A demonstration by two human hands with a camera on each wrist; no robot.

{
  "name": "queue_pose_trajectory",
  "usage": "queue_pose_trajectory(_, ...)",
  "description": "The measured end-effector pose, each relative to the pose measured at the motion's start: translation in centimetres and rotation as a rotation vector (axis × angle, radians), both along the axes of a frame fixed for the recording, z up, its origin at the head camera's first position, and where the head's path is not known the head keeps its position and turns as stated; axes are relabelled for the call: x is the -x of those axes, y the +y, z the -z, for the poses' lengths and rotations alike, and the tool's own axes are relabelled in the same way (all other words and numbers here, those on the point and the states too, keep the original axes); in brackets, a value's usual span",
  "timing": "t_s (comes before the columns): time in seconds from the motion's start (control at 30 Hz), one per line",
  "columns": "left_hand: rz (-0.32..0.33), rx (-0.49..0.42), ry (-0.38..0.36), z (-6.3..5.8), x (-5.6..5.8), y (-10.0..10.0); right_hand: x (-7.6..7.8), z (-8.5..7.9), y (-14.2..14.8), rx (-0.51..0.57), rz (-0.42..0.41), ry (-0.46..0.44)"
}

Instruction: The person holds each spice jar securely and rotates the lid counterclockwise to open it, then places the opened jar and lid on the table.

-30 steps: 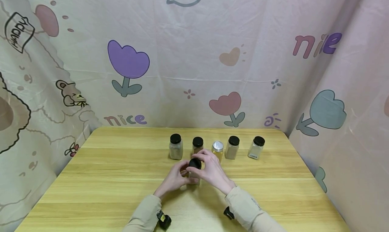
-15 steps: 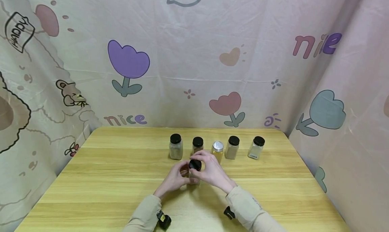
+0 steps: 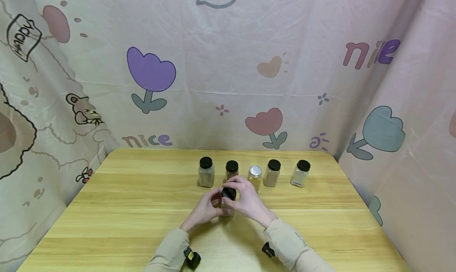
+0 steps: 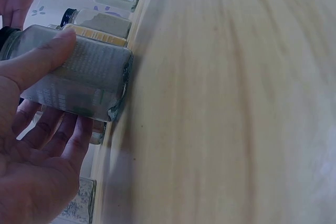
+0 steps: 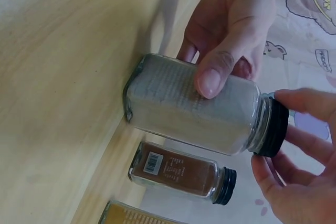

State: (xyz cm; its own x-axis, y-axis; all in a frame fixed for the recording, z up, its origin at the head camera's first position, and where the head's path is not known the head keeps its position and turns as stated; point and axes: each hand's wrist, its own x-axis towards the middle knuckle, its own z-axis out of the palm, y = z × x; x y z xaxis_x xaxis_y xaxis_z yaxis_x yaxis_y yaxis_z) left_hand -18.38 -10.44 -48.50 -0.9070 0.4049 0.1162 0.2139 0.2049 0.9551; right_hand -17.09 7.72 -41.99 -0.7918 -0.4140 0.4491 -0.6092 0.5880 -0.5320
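A square glass spice jar (image 5: 194, 108) of pale powder stands upright on the table in front of me. My left hand (image 3: 204, 208) grips its body, thumb on the near face and the other fingers behind, as the left wrist view shows. With thumb and fingertips, my right hand (image 3: 251, 200) pinches the round black lid (image 5: 274, 128) from its sides. The lid sits on the jar's neck. Just behind is a jar of brown powder (image 5: 176, 169), partly hidden by my right hand in the head view.
Along the back stand a black-lidded jar (image 3: 206, 177) at left, a silver-lidded yellow jar (image 3: 255, 177), a beige powder jar (image 3: 272, 177) and a paler jar (image 3: 300, 176) at right. A printed curtain (image 3: 199, 58) hangs behind the wooden table (image 3: 142, 200).
Over the last second my right thumb and fingers have shifted slightly around the lid. My left hand and the jar have stayed in place.
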Motion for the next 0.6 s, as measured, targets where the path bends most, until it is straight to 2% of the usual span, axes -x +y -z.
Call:
queue_pose_trajectory(0.13,0.006,0.004,0.014,0.05,0.01,-0.08,0.01,0.11,0.10,0.009,-0.017,-0.030)
queue_pose_trajectory(0.4,-0.004,0.014,0.005,0.00,-0.02,0.02,-0.20,0.35,-0.38,-0.049,0.115,0.003)
queue_pose_trajectory(0.6,0.003,0.002,-0.011,-0.14,-0.01,0.03,-0.20,0.27,-0.40,-0.068,0.105,0.020)
